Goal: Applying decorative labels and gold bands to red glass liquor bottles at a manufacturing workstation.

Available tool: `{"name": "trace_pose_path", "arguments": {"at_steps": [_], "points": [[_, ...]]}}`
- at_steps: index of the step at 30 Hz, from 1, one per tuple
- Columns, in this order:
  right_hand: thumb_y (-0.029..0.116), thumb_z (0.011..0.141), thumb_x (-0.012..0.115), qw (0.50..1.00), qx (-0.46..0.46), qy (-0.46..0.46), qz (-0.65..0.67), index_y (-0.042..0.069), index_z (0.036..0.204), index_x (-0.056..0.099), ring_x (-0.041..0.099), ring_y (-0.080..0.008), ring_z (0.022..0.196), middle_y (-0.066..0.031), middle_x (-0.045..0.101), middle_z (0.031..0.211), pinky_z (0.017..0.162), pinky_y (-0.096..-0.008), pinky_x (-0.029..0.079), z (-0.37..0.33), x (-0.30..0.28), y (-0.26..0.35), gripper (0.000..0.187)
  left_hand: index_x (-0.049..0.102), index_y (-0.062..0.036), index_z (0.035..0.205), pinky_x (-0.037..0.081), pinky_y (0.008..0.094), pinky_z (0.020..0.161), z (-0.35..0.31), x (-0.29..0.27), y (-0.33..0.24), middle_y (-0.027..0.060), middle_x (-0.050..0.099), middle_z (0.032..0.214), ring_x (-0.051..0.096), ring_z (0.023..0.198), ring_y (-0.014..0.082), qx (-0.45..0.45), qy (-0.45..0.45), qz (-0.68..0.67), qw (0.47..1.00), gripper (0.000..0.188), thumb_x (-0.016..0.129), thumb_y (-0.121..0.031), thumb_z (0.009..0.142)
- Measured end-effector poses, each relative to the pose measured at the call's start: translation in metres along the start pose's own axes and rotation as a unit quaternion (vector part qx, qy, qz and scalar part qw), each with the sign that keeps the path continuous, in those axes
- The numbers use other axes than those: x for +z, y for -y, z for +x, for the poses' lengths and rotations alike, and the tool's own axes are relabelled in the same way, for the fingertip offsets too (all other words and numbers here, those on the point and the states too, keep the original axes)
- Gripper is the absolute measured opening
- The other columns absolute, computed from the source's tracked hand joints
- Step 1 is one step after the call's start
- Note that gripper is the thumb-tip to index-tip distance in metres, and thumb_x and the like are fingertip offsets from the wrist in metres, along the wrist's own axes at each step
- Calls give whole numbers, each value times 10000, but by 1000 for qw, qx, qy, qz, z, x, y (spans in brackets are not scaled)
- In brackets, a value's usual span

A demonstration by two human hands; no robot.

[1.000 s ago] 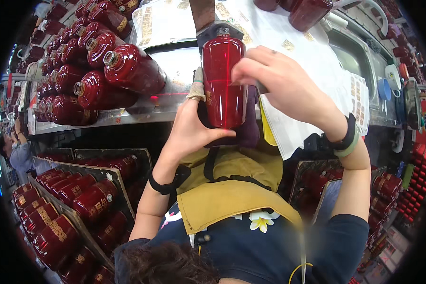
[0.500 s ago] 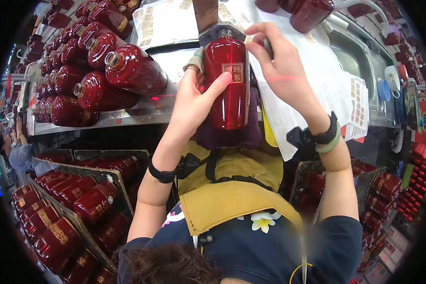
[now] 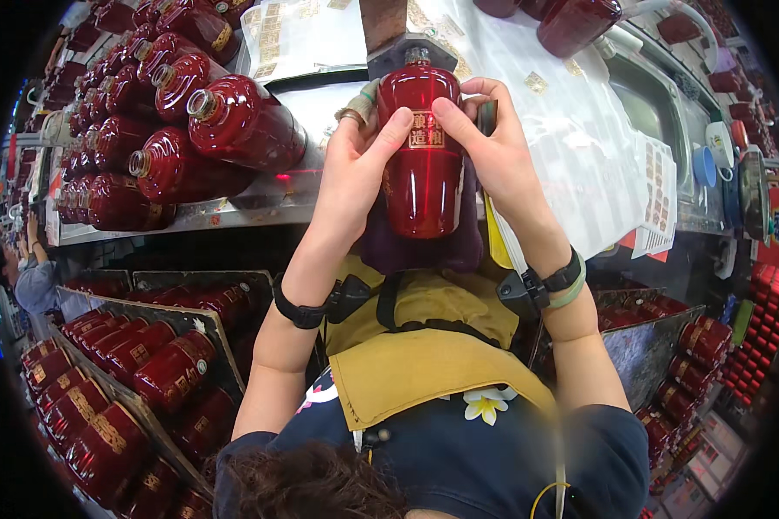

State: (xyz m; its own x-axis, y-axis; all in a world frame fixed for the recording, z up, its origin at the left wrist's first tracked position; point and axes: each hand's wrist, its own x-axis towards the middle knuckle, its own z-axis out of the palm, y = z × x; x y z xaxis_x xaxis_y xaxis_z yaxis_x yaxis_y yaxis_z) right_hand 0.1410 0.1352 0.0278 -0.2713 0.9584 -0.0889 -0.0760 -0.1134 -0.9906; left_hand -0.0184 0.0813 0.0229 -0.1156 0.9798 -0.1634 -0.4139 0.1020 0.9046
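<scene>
Over purple cloth (image 3: 420,255) gleams a gold-labelled, deep-red bottle (image 3: 421,177).

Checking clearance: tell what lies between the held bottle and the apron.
A purple cloth lies between the red bottle and apron in the head view.

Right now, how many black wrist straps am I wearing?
2: left strap and right strap, one per wrist, below the left hand and right hand touching the red bottle. No others show.

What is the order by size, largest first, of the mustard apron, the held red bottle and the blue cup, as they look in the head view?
1. mustard apron
2. held red bottle
3. blue cup
</scene>
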Motion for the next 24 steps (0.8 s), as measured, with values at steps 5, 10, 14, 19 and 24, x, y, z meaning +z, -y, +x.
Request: {"name": "trace_pose_path", "arguments": {"at_steps": [5, 10, 14, 19, 24], "points": [[237, 925, 789, 1000, -2, -12, 5, 33, 1186, 506, 456, -44, 770, 32, 471, 869, 655, -200, 413, -2, 0, 1, 435, 470, 31, 1445, 480, 320, 1052, 1, 1, 3, 118, 634, 1330, 616, 1203, 158, 13, -11, 10, 1000, 543, 662, -244, 1018], [235, 890, 821, 1000, 1, 2, -15, 51, 1212, 514, 443, -41, 789, 42, 450, 885, 677, -195, 411, -5, -7, -5, 481, 458, 41, 1447, 492, 328, 1043, 3, -5, 3, 141, 628, 1329, 621, 1193, 169, 2, 8, -7, 1000, 581, 689, -252, 1002], [228, 878, 831, 1000, 0, -6, -18, 58, 1212, 511, 446, -43, 783, 42, 450, 885, 674, -194, 416, -5, -5, -6, 492, 435, 56, 1456, 503, 332, 1035, 2, 0, 2, 163, 618, 1336, 621, 1196, 186, 19, -1, 22, 1000, 632, 717, -255, 984], [192, 888, 824, 1000, 7, -1, 8, 59, 1217, 503, 462, -43, 784, 38, 464, 896, 673, -193, 423, -7, -2, -1, 478, 430, 57, 1461, 504, 328, 1033, 2, -2, 4, 161, 617, 1337, 621, 1196, 187, 24, -3, 30, 999, 636, 712, -259, 987], [183, 892, 822, 1000, 4, -2, 14, 59, 1224, 502, 468, -42, 796, 37, 468, 902, 677, -191, 423, -7, -3, -4, 478, 452, 53, 1449, 508, 324, 1022, 2, 0, 3, 158, 618, 1335, 623, 1186, 183, 29, -2, 23, 999, 613, 710, -259, 989]]}}
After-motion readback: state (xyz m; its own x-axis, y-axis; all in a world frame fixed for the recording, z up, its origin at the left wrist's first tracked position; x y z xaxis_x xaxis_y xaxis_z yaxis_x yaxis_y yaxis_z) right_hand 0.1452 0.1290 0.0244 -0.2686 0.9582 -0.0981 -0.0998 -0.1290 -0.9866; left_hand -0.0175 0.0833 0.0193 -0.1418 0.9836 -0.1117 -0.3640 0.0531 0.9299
